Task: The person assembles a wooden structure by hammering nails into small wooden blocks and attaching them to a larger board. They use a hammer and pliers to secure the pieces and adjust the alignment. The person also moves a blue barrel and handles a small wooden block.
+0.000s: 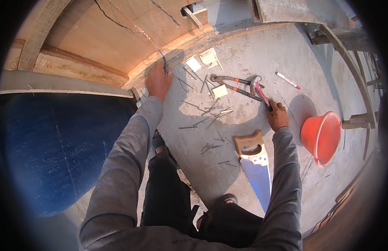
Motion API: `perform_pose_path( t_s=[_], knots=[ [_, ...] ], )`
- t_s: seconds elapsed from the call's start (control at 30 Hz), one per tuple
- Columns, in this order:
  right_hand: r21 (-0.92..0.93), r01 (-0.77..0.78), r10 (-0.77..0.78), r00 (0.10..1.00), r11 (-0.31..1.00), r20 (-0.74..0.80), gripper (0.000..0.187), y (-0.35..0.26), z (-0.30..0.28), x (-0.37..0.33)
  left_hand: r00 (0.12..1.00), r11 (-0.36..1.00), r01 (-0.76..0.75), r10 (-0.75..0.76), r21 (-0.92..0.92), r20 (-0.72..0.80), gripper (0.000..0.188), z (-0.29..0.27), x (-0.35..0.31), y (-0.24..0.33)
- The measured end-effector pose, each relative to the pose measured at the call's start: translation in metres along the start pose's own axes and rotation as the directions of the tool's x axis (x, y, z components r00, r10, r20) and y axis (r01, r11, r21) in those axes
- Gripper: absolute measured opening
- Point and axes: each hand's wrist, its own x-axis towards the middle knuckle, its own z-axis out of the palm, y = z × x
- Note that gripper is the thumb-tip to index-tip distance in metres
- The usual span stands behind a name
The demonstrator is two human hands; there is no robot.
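In my right hand is the black grip of a hammer with a red handle; its metal head lies over the handles of long-handled pincers on the concrete. My left hand is at the foot of the wooden panel, pinching the lower end of a thin dark wire that slants down the panel; its fingertips are partly hidden. Between the hands, loose nails lie scattered, with small pale wood pieces among them. A handsaw with a wooden handle and blue blade rests beside my right forearm.
An orange-red bucket lies tipped at the right, with a white and red marker beyond the hammer. Wooden frames stand along the right side. A dark blue sheet fills the left. A plywood panel rises ahead.
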Motion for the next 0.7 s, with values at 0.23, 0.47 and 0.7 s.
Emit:
perform_pose_path(
  t_s=[0.23, 0.47, 0.7],
  knots=[
    [0.033, 0.003, -0.006, 0.995, 0.999, 0.095, 0.06, 0.01, -0.001, -0.007, 0.853, 0.95, -0.269, 0.313, 0.162, -0.419, 0.035, -0.011, -0.017, 0.008],
    [0.008, -0.022, 0.021, 0.993, 1.0, 0.113, 0.064, 0.005, 0.0, -0.008, 0.936, 0.936, -0.095, 0.2, -0.34, 0.288, 0.019, 0.031, -0.121, 0.091],
    [0.026, -0.017, 0.013, 0.99, 1.0, 0.14, 0.059, -0.003, -0.014, -0.01, 0.97, 0.967, -0.034, 0.093, -0.254, 0.223, 0.018, 0.053, -0.136, 0.117]
  ],
)
